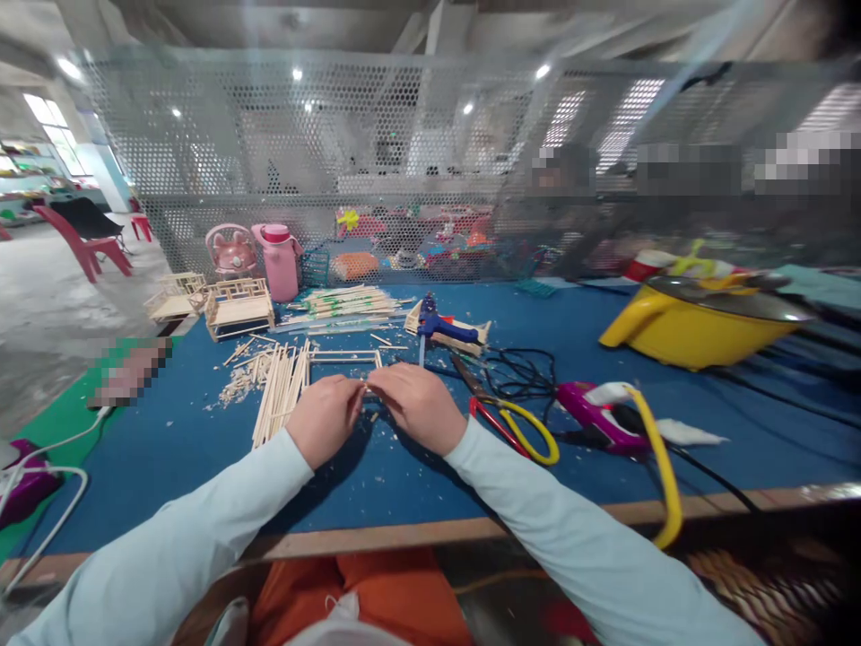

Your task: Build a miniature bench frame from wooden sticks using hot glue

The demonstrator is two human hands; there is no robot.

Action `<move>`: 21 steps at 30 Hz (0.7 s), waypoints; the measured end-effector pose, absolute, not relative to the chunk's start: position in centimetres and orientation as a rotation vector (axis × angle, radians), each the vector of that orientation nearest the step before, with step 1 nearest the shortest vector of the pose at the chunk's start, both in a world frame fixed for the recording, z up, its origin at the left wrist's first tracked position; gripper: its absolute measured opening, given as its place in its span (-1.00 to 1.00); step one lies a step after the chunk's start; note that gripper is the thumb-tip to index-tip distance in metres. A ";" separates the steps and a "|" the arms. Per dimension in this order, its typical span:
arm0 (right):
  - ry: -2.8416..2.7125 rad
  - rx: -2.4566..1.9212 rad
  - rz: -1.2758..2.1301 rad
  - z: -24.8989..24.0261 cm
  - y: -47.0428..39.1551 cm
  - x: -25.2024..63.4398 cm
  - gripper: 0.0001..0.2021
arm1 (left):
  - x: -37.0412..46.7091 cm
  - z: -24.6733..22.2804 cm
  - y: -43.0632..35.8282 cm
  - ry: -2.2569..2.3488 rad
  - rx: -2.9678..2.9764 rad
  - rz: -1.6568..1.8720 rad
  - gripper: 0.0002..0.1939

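My left hand [324, 418] and my right hand [423, 405] meet low over the blue tabletop, fingertips pinched close together. What lies between the fingertips is small and mostly hidden. Just beyond them is a small frame of thin wooden sticks [344, 361]; whether my fingers grip it I cannot tell. Beside my left hand lies a bunch of wooden sticks [277, 393], with a pile of short cut pieces [243, 379] to its left. A blue glue gun [444, 325] stands beyond my right hand. Scissors with red and yellow handles [515, 426] rest to the right.
Small wooden stick models [240, 305] stand at the back left, near a pink bottle [279, 265]. More sticks [350, 303] lie behind. On the right are a purple power strip [595, 417], black cables [521, 372] and a yellow pot [700, 323]. A perforated metal screen [323, 135] rises behind.
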State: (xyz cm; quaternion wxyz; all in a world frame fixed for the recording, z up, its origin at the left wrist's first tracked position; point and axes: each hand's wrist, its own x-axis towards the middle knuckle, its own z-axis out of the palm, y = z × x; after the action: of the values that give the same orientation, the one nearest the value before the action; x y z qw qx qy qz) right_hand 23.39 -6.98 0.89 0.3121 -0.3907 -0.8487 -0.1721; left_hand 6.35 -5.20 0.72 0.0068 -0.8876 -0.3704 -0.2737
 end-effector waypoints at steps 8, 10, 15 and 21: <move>-1.971 -2.113 -0.210 1.6 -9.8 27.5 -0.77 | 5.3 0.5 -5.0 -1.193 -2.705 -1.162 -0.78; -2.083 -2.227 -0.188 1.1 -10.1 27.6 -0.76 | 5.4 0.4 -5.1 -1.161 -2.718 -1.198 -0.78; -2.225 -2.286 -0.223 1.2 -10.6 26.6 -0.82 | 5.5 0.3 -5.4 -1.078 -2.767 -1.238 -0.77; -2.140 -2.238 -0.200 3.4 -12.3 27.6 -0.83 | 5.2 0.5 -5.3 -1.008 -2.775 -1.321 -0.76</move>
State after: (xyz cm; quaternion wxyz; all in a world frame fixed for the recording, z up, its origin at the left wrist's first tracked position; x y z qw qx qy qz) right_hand 27.64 -12.27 3.42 0.0194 -0.7211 -0.6895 -0.0644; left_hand 5.22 -5.35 0.45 -0.0463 -0.8571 -0.3113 -0.4079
